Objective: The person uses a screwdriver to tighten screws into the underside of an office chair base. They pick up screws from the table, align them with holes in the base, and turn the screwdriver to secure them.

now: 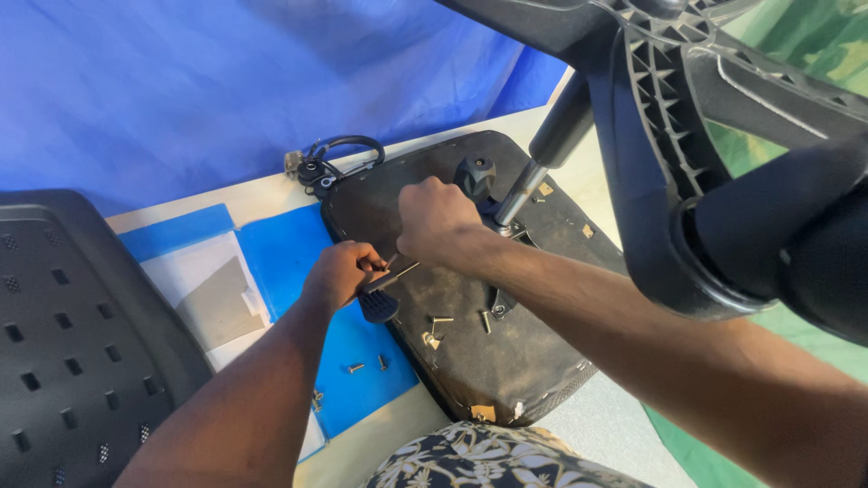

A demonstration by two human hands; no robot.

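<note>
Under both hands lies the seat [470, 334]; left hand [339, 276] grips a lever [380, 303], right hand [438, 221] is fisted, contents hidden.

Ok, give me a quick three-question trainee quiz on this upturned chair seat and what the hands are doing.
1. True or false: the loose screws lie on the blue sheet.
2. Which hand grips the black lever handle?
3. The metal column rises from: A) the seat underside, B) the perforated backrest.

Key:
1. True; more lie on the seat underside.
2. The left hand; the right hand is fisted just above.
3. A.
</note>
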